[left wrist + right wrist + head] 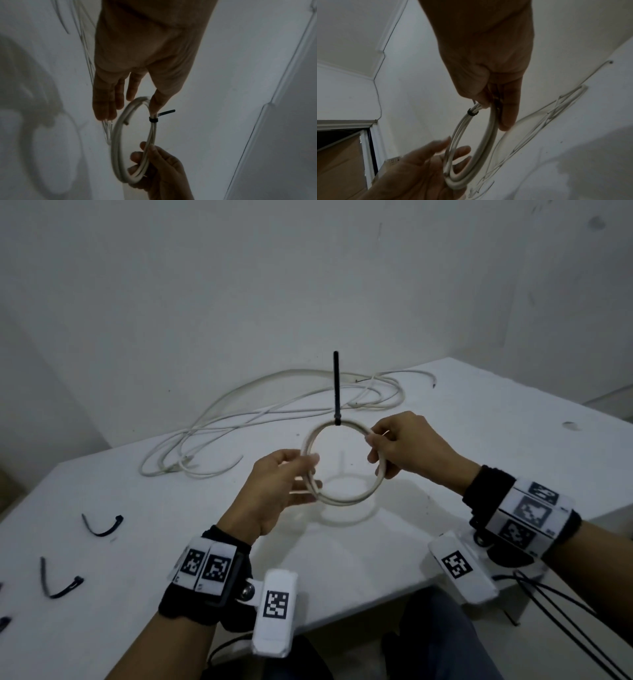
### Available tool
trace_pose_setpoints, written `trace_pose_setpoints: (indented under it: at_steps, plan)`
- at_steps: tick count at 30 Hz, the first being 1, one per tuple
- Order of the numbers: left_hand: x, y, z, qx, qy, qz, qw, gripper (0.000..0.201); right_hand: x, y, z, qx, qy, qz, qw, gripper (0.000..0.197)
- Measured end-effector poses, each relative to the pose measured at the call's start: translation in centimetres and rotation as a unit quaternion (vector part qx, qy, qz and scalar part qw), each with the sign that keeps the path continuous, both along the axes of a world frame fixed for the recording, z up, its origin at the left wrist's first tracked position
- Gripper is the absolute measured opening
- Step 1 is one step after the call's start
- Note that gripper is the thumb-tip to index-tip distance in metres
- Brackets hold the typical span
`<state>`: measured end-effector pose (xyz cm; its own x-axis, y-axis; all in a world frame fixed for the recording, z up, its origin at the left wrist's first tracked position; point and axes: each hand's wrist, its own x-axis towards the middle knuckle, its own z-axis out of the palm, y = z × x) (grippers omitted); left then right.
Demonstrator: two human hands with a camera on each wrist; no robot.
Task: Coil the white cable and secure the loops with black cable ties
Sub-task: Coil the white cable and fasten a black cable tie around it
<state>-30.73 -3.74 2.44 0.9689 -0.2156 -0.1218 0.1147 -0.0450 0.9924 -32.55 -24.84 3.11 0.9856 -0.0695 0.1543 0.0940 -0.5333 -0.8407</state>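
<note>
Centre frame, above the counter (376, 549): coiled white cable (346, 502), black cable tie (336, 385) at its top. Fingers of my left hand (274, 491) and right hand (407, 450) clamp opposite sides — I should keep the loops stacked flat for the next tie.

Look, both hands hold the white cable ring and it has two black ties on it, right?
Not quite. The left hand and right hand do hold the white cable ring, but it has only one black tie on it, at its top. The head view shows it.
</note>
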Motion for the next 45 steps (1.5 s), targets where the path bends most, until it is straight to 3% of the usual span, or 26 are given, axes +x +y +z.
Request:
trace_pose_setpoints:
  at_steps: [4, 10, 12, 15, 17, 21, 28, 33, 40, 45]
  plan:
    - [-0.5, 0.2, -0.8, 0.057, -0.039, -0.011, 0.998, 0.016, 1.0, 0.2, -0.5, 0.014, 0.024, -0.024, 0.999, 0.019]
    - [2.7, -1.0, -1.1, 0.159, -0.067, 0.058, 0.983, 0.022, 3.9, 1.0, -0.6, -0.097, 0.119, -0.028, 0.988, 0.026]
    - [3.7, -1.4, -1.3, 0.225, -0.071, 0.06, 0.97, 0.018, 5.0, 1.3, -0.5, -0.13, 0.144, -0.031, 0.981, 0.027]
    - [4.8, -2.0, -2.1, 0.327, -0.068, 0.051, 0.941, 0.035, 6.1, 1.9, -1.1, -0.156, 0.176, -0.023, 0.972, 0.025]
    - [5.0, -2.2, -2.6, 0.375, -0.062, 0.034, 0.924, 0.033, 6.5, 2.3, -1.9, -0.163, 0.187, -0.017, 0.969, 0.022]
    - [5.2, -2.0, -3.1, 0.398, -0.065, 0.029, 0.915, 0.041, 6.9, 2.6, -2.6, -0.213, 0.179, -0.029, 0.96, 0.032]
    - [5.3, -1.6, -2.9, 0.423, -0.052, -0.008, 0.904, 0.045, 7.2, 2.5, -2.6, -0.223, 0.183, -0.011, 0.957, 0.03]
    - [5.1, -1.1, -2.6, 0.421, -0.042, -0.027, 0.906, 0.04, 6.7, 2.0, -2.1, -0.208, 0.185, 0.007, 0.96, 0.024]
    - [6.1, 1.4, -1.1, 0.425, -0.048, -0.013, 0.904, 0.033, 6.8, 2.1, -0.5, -0.233, 0.152, 0.01, 0.96, 0.039]
    - [9.2, 5.1, -0.6, 0.511, -0.106, 0.052, 0.852, 0.014, 7.8, 3.6, 0.4, -0.231, 0.123, 0.063, 0.963, 0.032]
